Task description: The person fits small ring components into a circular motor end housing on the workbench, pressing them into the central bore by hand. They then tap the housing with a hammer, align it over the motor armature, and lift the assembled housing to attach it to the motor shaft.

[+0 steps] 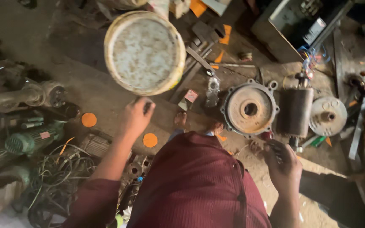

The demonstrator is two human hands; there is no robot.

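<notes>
My left hand [136,116] reaches forward with its fingers curled, just below a round, worn yellowish bucket lid [144,51] on the dirt floor; whether it holds something small I cannot tell. My right hand [283,162] is closed around a dark slim tool, close to a round grey motor end cover [250,109]. Beside that cover stand a dark cylindrical motor body [295,112] and a second round cover [328,115]. My bare feet [181,119] show beneath my maroon shirt.
Flat metal tools [199,57] and orange scraps [88,120] lie on the floor. A green motor [30,139], a tangle of wires [55,177] and old machine parts crowd the left. A dark box [300,21] with coloured wires stands at the back right.
</notes>
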